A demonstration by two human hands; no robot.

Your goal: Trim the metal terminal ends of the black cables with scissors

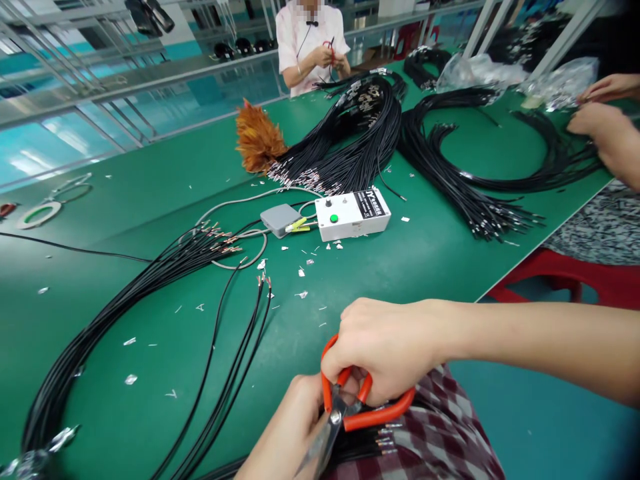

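Observation:
My right hand (385,347) grips the orange handles of a pair of scissors (350,410) at the near edge of the green table (430,260). My left hand (287,430) is just below the blades and holds a bundle of black cables (373,440) with metal terminal ends over my lap. The scissor blades point down and left, next to my left hand's fingers. On the table to the left lie two more groups of black cables (125,300) with their terminal ends pointing toward a white tester box.
A white tester box (354,213) with a green button and a grey box (281,219) sit mid-table among white scraps. Behind lie large cable bundles (360,133) and an orange feather duster (257,140). One person (310,40) works across the table, another person's hands (607,130) at right.

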